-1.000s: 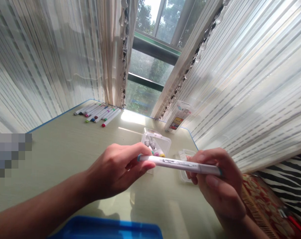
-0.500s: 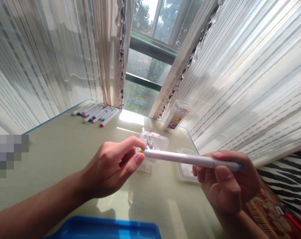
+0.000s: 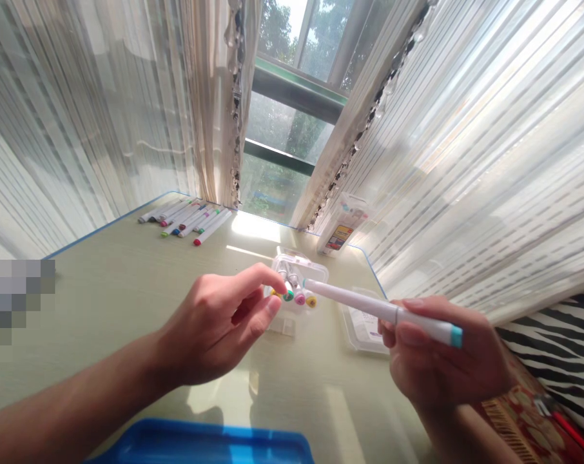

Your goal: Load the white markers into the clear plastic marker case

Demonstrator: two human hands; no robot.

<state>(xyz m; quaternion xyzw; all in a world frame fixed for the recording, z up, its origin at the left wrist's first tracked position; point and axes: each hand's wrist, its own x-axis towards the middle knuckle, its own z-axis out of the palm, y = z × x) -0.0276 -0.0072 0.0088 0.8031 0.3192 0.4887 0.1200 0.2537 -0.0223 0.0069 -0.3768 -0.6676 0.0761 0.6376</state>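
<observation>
My right hand [image 3: 441,354] grips a white marker [image 3: 352,299] with light blue ends, near its right end. The marker slants up to the left, its far end in front of the clear plastic box [image 3: 321,269]. In that box lie several markers; green, pink and yellow [image 3: 311,301] ends face me. My left hand [image 3: 229,322] holds nothing, thumb and index finger a little apart at the box's left side, other fingers curled. The index fingertip overlaps the green-ended marker [image 3: 289,295] in view; whether it touches, I cannot tell.
Several white markers [image 3: 190,219] lie at the table's back left. A clear container with a label [image 3: 340,235] stands at the back right. A transparent lid or tray [image 3: 357,345] lies right of the box. A blue tray [image 3: 214,438] sits at the front edge.
The marker's left end has come away from my left fingertips, and the marker now tilts more, its right end lower. The colored ends in the box show. My left hand has barely moved.
</observation>
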